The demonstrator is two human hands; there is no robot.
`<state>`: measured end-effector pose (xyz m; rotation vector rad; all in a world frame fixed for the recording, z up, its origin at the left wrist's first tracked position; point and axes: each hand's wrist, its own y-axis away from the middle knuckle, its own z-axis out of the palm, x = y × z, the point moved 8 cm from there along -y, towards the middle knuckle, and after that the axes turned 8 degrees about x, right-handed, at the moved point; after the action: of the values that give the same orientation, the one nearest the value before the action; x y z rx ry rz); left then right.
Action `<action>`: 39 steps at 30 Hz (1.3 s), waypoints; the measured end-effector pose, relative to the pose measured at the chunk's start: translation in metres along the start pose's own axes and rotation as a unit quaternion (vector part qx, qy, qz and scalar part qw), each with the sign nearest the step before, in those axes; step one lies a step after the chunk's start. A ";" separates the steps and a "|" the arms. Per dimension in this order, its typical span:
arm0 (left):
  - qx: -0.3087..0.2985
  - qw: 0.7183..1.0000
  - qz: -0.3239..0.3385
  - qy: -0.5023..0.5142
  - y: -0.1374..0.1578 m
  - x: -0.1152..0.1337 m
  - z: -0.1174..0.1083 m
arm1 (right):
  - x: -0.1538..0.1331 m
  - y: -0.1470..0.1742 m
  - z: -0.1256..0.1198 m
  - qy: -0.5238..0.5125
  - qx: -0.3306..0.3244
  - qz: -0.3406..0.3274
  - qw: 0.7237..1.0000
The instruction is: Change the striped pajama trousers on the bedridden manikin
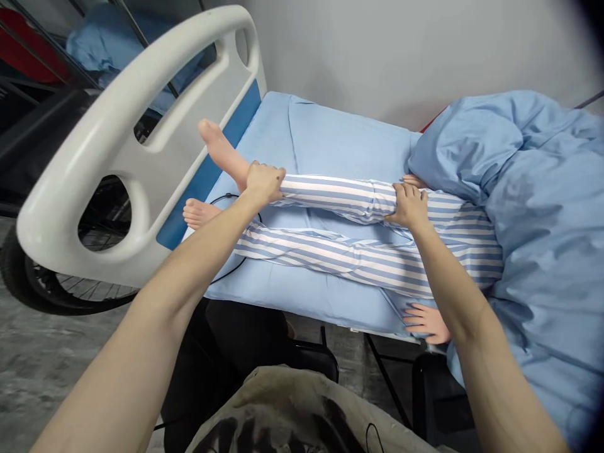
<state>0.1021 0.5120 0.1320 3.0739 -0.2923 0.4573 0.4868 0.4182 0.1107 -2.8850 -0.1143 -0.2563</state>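
A manikin in blue-and-white striped trousers lies on the bed, its legs stretched to the left. My left hand is wrapped round the ankle of its far leg, at the trouser hem. The bare far foot points up beyond my fingers. On the thigh of that same leg rests my right hand, its fingers curved over the striped cloth; their undersides are hidden. The near foot is partly behind my left forearm. One manikin hand lies palm down at the near bed edge.
A white footboard stands at the bed's left end. The bunched blue quilt covers the manikin's upper body on the right. A black cable runs by the near leg. Beyond the footboard is a wheelchair wheel; a grey wall borders the far side.
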 end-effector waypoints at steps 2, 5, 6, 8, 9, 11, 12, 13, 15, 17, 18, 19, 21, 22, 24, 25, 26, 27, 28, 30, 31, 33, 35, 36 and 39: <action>0.013 0.999 0.007 -0.044 0.000 -0.002 0.001 | -0.001 0.001 -0.001 -0.001 0.013 -0.001 1.000; 0.029 0.997 0.002 -0.070 -0.001 -0.003 -0.001 | -0.002 0.003 -0.003 0.002 0.042 -0.002 0.999; 0.034 0.997 0.003 -0.076 -0.001 -0.003 -0.003 | -0.002 0.004 -0.004 0.003 0.050 -0.004 0.999; 0.043 0.996 0.008 -0.081 -0.001 -0.001 -0.008 | -0.002 0.006 -0.005 0.002 0.061 -0.010 0.998; 0.046 0.995 0.015 -0.081 0.000 0.000 -0.012 | -0.002 0.006 -0.006 0.000 0.065 -0.012 0.998; 0.050 0.995 0.039 -0.081 0.004 0.004 -0.022 | -0.001 0.006 -0.010 -0.004 0.071 -0.016 0.997; 0.046 0.994 0.054 -0.084 0.007 0.007 -0.027 | 0.000 0.006 -0.013 -0.005 0.075 -0.016 0.997; 0.038 0.993 0.068 -0.090 0.011 0.010 -0.032 | 0.001 0.006 -0.017 -0.005 0.080 -0.016 0.997; 0.028 0.990 0.088 -0.108 0.017 0.017 -0.043 | 0.006 0.005 -0.028 -0.002 0.091 -0.011 0.996; 0.033 0.987 0.095 -0.124 0.021 0.024 -0.054 | 0.016 0.004 -0.042 0.000 0.097 0.002 0.995; 0.040 0.987 0.094 -0.128 0.022 0.028 -0.058 | 0.022 0.003 -0.049 -0.002 0.099 0.013 0.995; 0.047 0.986 0.091 -0.129 0.022 0.031 -0.061 | 0.030 0.002 -0.057 -0.006 0.101 0.025 0.995; 0.059 0.986 0.086 -0.127 0.021 0.039 -0.064 | 0.047 0.000 -0.073 -0.022 0.101 0.053 0.993; 0.063 0.987 0.085 -0.123 0.020 0.043 -0.064 | 0.055 0.000 -0.080 -0.032 0.101 0.067 0.992; 0.071 0.988 0.086 -0.109 0.020 0.051 -0.063 | 0.069 0.000 -0.093 -0.050 0.105 0.091 0.989; 0.073 0.988 0.086 -0.101 0.020 0.055 -0.062 | 0.074 0.001 -0.098 -0.059 0.107 0.101 0.987; 0.073 0.989 0.085 -0.094 0.021 0.058 -0.060 | 0.078 0.001 -0.102 -0.067 0.109 0.109 0.986; 0.072 0.990 0.082 -0.086 0.023 0.060 -0.058 | 0.081 0.002 -0.105 -0.072 0.109 0.116 0.985; 0.070 0.991 0.077 -0.079 0.024 0.061 -0.056 | 0.083 0.003 -0.106 -0.076 0.109 0.121 0.984; 0.066 0.994 0.065 -0.065 0.026 0.062 -0.049 | 0.087 0.004 -0.109 -0.077 0.111 0.128 0.983; 0.066 0.994 0.059 -0.058 0.027 0.062 -0.045 | 0.088 0.004 -0.110 -0.076 0.113 0.130 0.982; 0.066 0.996 0.051 -0.042 0.028 0.064 -0.035 | 0.091 0.003 -0.112 -0.078 0.124 0.132 0.981; 0.061 0.997 0.045 -0.027 0.028 0.067 -0.022 | 0.095 0.003 -0.114 -0.079 0.136 0.137 0.978; 0.059 0.997 0.040 -0.021 0.028 0.068 -0.016 | 0.097 0.002 -0.115 -0.079 0.140 0.139 0.977; 0.054 0.998 0.024 -0.014 0.028 0.069 0.000 | 0.098 0.001 -0.114 -0.074 0.137 0.135 0.979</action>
<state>0.1620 0.4716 0.1518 3.1861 -0.3541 0.4468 0.5640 0.3950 0.2375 -2.6022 0.2009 0.0231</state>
